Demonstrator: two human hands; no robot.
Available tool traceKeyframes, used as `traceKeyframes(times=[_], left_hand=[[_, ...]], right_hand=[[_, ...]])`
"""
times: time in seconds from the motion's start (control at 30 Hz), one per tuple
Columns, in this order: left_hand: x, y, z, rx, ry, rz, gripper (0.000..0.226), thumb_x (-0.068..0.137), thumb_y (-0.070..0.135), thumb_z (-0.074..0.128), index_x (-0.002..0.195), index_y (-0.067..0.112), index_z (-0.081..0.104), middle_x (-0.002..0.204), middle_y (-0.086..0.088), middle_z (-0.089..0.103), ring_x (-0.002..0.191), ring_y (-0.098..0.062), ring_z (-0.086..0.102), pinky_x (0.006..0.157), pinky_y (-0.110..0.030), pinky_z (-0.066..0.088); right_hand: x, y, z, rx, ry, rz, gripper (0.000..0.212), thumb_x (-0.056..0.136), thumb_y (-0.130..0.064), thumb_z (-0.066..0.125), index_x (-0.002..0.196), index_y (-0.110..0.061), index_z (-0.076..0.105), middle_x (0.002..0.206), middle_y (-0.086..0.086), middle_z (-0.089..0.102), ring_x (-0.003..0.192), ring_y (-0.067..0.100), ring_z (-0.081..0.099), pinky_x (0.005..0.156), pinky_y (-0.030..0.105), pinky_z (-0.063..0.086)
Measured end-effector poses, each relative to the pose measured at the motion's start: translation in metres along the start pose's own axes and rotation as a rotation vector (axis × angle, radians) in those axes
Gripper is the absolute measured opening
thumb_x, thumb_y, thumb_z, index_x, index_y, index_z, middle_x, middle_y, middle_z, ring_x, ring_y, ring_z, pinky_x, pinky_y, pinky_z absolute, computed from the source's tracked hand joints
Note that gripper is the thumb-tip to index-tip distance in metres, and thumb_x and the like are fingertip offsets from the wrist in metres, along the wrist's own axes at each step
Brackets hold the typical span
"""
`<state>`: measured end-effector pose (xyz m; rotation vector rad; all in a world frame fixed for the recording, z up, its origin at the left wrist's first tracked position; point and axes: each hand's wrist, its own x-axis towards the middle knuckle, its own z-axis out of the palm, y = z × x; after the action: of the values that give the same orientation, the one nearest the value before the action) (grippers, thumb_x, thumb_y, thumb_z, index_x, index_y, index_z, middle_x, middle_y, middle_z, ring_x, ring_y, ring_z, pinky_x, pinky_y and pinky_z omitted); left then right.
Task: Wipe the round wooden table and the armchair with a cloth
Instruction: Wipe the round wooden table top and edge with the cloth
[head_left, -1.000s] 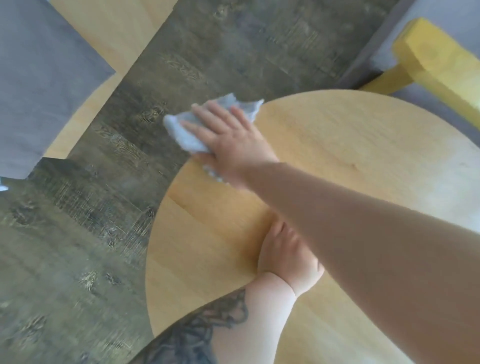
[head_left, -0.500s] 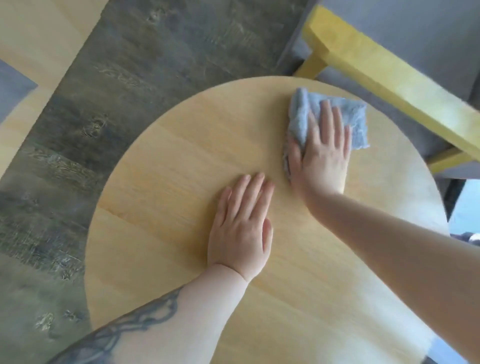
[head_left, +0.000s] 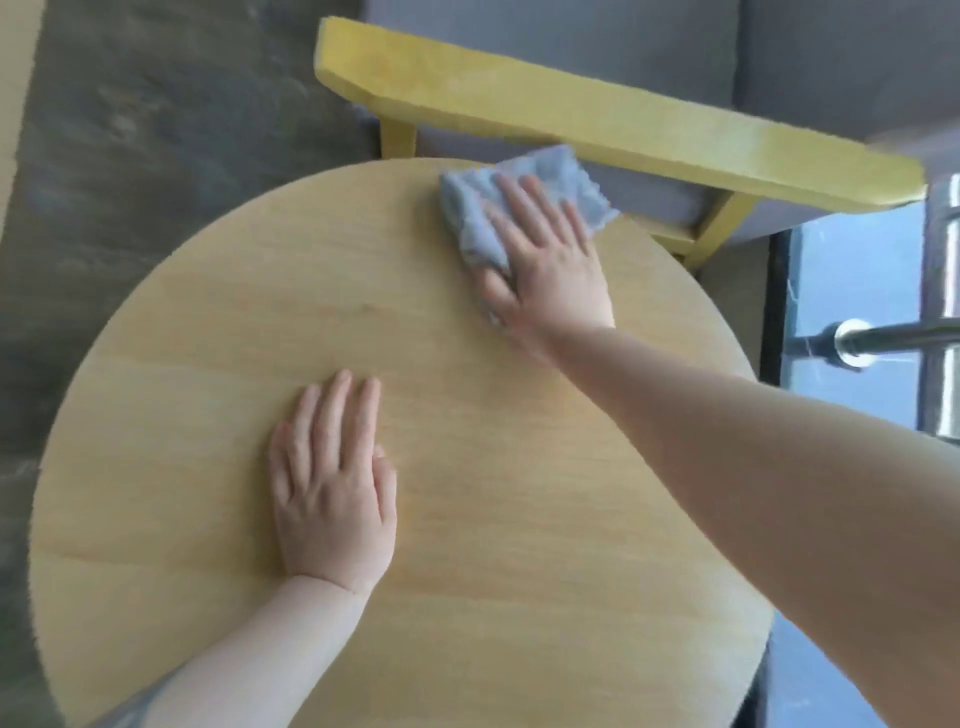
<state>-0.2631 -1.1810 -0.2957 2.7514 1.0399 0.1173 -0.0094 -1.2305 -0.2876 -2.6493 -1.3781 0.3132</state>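
The round wooden table (head_left: 218, 332) fills most of the view. My right hand (head_left: 550, 265) presses flat on a light blue cloth (head_left: 545, 176) at the table's far right edge, fingers spread over it. My left hand (head_left: 332, 483) lies flat and open on the tabletop near its middle, holding nothing. The armchair stands just behind the table: its yellow wooden armrest (head_left: 571, 109) runs across the top, with grey upholstery (head_left: 597, 36) beyond it.
Dark grey patterned floor (head_left: 156, 130) lies to the left and behind. A shiny metal rail (head_left: 893, 338) and a glass panel (head_left: 852, 291) stand at the right edge, close to the table.
My right hand has swept the cloth from the table's far left edge across to its far right edge by the armrest. My left hand has stayed flat on the tabletop.
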Motion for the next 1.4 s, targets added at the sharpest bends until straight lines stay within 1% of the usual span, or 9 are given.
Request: traceKeyframes(times=[0.1,0.27,0.4,0.57,0.7,0.87,1.03,1.2,1.4], left_hand=[[0.003,0.012,0.0,-0.05,0.0,-0.013,0.054,0.092,0.023,0.032,0.144,0.014,0.042,0.152,-0.006,0.037,0.14,-0.027,0.03,0.114,-0.047,0.02],[0.026,0.085,0.021,-0.182,0.084,-0.198,0.059,0.086,0.021,0.038,0.143,0.008,0.042,0.152,-0.006,0.037,0.141,-0.024,0.028,0.116,-0.044,0.015],[0.034,0.113,0.033,-0.125,0.104,-0.233,0.056,0.09,0.021,0.036,0.144,0.01,0.04,0.153,-0.004,0.036,0.142,-0.023,0.029,0.116,-0.044,0.016],[0.033,0.109,0.034,-0.072,0.101,-0.192,0.056,0.089,0.019,0.04,0.144,0.008,0.04,0.153,-0.006,0.035,0.142,-0.024,0.029,0.115,-0.047,0.018],[0.033,0.117,0.033,-0.073,0.091,-0.21,0.053,0.094,0.02,0.036,0.146,0.013,0.037,0.155,-0.003,0.031,0.144,-0.023,0.025,0.117,-0.045,0.013],[0.033,0.116,0.032,-0.093,0.089,-0.187,0.054,0.093,0.021,0.037,0.146,0.019,0.037,0.156,-0.002,0.031,0.145,-0.023,0.024,0.117,-0.046,0.013],[0.032,0.109,0.026,-0.091,0.082,-0.186,0.055,0.092,0.022,0.032,0.147,0.022,0.036,0.157,0.001,0.027,0.146,-0.02,0.019,0.118,-0.045,0.009],[0.029,0.109,0.026,-0.126,0.108,-0.145,0.055,0.091,0.022,0.033,0.145,0.021,0.039,0.156,0.002,0.03,0.145,-0.02,0.022,0.117,-0.047,0.011],[-0.008,0.116,0.023,-0.228,-0.043,0.307,0.056,0.088,0.011,0.045,0.144,0.013,0.041,0.153,-0.008,0.034,0.144,-0.025,0.024,0.118,-0.041,0.007]], right_hand=[[-0.023,0.0,0.004,0.102,0.128,0.72,0.065,0.093,-0.043,0.034,0.153,-0.028,0.013,0.161,0.0,0.006,0.148,0.02,-0.001,0.12,0.043,-0.001],[-0.014,-0.012,0.004,0.009,-0.075,-0.38,0.06,0.094,-0.047,0.035,0.151,-0.033,0.02,0.16,-0.003,0.016,0.148,0.019,0.009,0.12,0.039,0.004],[-0.028,0.028,0.001,0.162,0.121,0.596,0.063,0.093,-0.039,0.039,0.152,-0.031,0.017,0.161,-0.001,0.01,0.148,0.02,0.002,0.12,0.041,0.0],[-0.121,0.018,0.01,0.133,0.026,-0.027,0.06,0.091,-0.046,0.039,0.149,-0.03,0.03,0.158,-0.001,0.024,0.147,0.02,0.015,0.119,0.043,0.012],[-0.158,0.045,0.009,0.213,0.168,0.924,0.066,0.091,-0.04,0.038,0.152,-0.029,0.017,0.161,-0.001,0.009,0.148,0.02,0.001,0.12,0.044,0.001],[-0.199,0.018,0.018,0.152,-0.004,-0.012,0.069,0.087,-0.042,0.056,0.15,-0.029,0.029,0.158,-0.001,0.022,0.147,0.02,0.013,0.119,0.043,0.011],[-0.231,0.031,0.015,0.31,0.259,1.074,0.066,0.086,-0.036,0.043,0.149,-0.028,0.027,0.16,0.0,0.016,0.148,0.02,0.005,0.119,0.046,0.001],[-0.262,-0.038,0.034,0.209,-0.009,0.105,0.073,0.077,-0.042,0.049,0.148,-0.031,0.031,0.158,-0.003,0.021,0.148,0.019,0.01,0.119,0.039,0.002],[-0.283,-0.032,0.028,0.323,0.198,1.039,0.074,0.082,-0.034,0.047,0.151,-0.024,0.021,0.16,0.002,0.009,0.148,0.022,-0.002,0.12,0.044,-0.001]])
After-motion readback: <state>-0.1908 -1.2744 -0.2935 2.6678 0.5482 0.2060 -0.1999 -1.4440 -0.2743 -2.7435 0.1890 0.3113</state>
